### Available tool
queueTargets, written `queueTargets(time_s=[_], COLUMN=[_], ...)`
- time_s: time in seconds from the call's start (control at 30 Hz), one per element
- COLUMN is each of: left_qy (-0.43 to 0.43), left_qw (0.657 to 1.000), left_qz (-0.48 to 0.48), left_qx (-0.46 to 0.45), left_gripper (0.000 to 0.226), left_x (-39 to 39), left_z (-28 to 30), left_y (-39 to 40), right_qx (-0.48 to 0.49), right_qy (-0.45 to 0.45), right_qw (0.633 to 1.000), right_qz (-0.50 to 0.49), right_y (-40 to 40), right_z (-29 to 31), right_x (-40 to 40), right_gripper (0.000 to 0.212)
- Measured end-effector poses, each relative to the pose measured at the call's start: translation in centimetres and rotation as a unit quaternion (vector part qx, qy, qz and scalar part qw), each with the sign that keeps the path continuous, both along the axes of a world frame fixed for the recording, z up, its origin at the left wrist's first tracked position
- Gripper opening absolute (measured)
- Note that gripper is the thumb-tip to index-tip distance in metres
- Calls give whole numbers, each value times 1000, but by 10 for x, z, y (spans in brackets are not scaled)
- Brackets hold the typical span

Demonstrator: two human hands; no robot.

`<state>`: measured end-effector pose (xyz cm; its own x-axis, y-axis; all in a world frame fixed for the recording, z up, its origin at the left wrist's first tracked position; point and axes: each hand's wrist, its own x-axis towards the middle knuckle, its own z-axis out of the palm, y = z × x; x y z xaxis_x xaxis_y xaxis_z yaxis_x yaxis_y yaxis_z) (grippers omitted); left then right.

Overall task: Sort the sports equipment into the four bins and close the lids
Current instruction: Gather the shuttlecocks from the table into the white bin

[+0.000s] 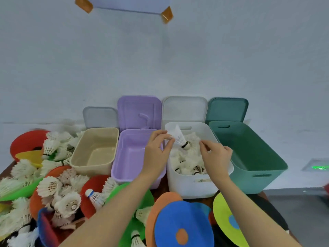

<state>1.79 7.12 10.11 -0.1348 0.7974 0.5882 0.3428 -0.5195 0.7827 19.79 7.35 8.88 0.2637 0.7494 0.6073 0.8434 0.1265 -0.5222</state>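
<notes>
Shuttlecock (179, 138) hangs cork-down over the far end of the white bin (188, 186), at about twelve o'clock from the hands. Left hand (156, 152) appears to pinch its feathers between thumb and fingertips, though blur hides the contact. Right hand (216, 155), at three o'clock of it, has loosely curled fingers holding nothing. More shuttlecocks fill the white bin; beige bin (94, 166), purple bin (124, 173) and green bin (258, 177) stand open alongside.
</notes>
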Motion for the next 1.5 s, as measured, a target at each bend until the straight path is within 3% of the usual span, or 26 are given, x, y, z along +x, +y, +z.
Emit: queueTargets(time_s=[0.23, 0.4, 0.5, 0.6, 0.83, 1.07, 1.13, 1.3, 1.5], left_qy=[78, 271, 323, 346, 369, 372, 380, 398, 446], left_qw=[997, 959, 941, 934, 926, 920, 913, 889, 864], left_qz=[8, 13, 19, 11, 16, 37, 39, 25, -31], left_qx=[-29, -85, -97, -86, -77, -122, -141, -226, -232], left_gripper=[6, 24, 31, 39, 48, 49, 51, 49, 76], left_x=[57, 55, 44, 28, -35, -96, -111, -132, -128], left_z=[-10, -37, -45, -49, -46, -65, -78, -115, -144], left_y=[58, 81, 76, 64, 31, -36, -60, -106, -142], right_qx=[-102, -166, -167, -137, -43, -57, -89, -271, -335], right_qy=[-41, -38, -41, -4, -22, 11, -16, -163, -275], right_qw=[994, 985, 984, 984, 970, 945, 937, 900, 872], right_qz=[-11, 8, 42, 110, 237, 321, 339, 299, 229], right_y=[41, 54, 51, 39, 8, -37, -49, -73, -72], right_z=[-16, -36, -45, -51, -48, -61, -73, -100, -113], right_x=[63, 70, 69, 58, 8, -56, -72, -103, -118], right_gripper=[24, 24, 26, 22, 23, 24, 26, 67, 52])
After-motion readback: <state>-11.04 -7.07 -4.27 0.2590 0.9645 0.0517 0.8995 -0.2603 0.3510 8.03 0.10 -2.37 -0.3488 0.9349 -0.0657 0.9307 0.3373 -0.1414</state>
